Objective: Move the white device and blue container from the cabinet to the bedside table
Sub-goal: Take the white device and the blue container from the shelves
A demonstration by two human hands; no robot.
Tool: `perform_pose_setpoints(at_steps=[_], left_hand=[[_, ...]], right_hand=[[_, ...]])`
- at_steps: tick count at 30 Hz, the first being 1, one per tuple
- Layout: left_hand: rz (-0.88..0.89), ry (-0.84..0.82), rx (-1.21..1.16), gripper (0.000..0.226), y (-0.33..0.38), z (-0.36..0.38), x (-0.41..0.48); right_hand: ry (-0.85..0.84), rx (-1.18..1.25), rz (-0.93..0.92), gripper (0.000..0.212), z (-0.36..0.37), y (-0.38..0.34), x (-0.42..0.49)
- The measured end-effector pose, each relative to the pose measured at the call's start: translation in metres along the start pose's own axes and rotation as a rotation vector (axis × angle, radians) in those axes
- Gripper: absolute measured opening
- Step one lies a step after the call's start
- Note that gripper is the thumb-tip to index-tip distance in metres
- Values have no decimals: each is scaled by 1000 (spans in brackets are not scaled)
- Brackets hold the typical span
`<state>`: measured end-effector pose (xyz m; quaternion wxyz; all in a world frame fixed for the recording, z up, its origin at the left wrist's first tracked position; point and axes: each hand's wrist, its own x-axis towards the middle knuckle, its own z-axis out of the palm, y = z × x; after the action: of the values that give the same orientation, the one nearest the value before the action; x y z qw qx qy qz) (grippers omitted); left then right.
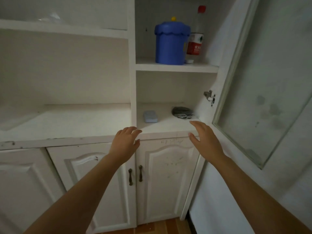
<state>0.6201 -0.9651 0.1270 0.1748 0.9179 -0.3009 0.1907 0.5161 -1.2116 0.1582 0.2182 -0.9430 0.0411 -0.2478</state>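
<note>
The blue container [171,43] stands upright on the upper shelf [177,67] of the white cabinet [132,81], its long axis vertical: a smooth plastic cylinder under a wider, scallop-edged lid topped by a small yellow knob [173,18]. Just behind it to the right, touching or nearly so, stands a tall clear bottle [195,43] with a red cap and a red-and-white label, and a small white cap-like piece lies at the bottle's foot. On the lower shelf [168,125] a pale, flat, rounded-rectangular device [150,116] lies flat near the left wall, its long axis running front to back, angled slightly; it looks whitish-blue in the dim light. Well apart from it, toward the right back corner, sits a dark, crumpled lump [182,112] whose material I cannot tell. Both bare hands hover at the front edge of the lower shelf, holding nothing: the left hand [125,141] with fingers loosely spread and curled forward, the right hand [202,137] flat with fingers together and thumb apart. The glass-paned door [263,92] stands swung open on the right, leaving the compartment's front unblocked. The lower shelf is bare between device and lump. Below are closed panelled doors [165,174] with two dark metal handles [135,174], and to the left a broad painted counter [64,125] with a chipped front edge.
</note>
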Motion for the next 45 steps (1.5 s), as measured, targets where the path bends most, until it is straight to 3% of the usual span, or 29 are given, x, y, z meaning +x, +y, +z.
perform_pose_setpoints(at_steps=[9, 15, 20, 27, 33, 37, 45], left_hand=[[-27, -75, 9, 38, 4, 24, 7], [-37, -62, -63, 38, 4, 52, 44], [-73, -140, -98, 43, 3, 84, 91], [-222, -206, -51, 63, -5, 125, 161], [-376, -317, -92, 71, -15, 151, 196], [-460, -248, -118, 73, -14, 164, 205], [-515, -68, -239, 72, -16, 172, 212]], right_hand=[[-91, 41, 73, 44, 30, 31, -3], [-125, 20, 91, 43, 51, 49, 20], [-248, -20, 98, 45, 77, 70, 63], [-390, -210, 81, 47, 117, 93, 121], [-307, -312, 78, 51, 141, 101, 128], [-241, -298, 63, 74, 147, 105, 128], [-214, -299, 79, 74, 148, 106, 130]])
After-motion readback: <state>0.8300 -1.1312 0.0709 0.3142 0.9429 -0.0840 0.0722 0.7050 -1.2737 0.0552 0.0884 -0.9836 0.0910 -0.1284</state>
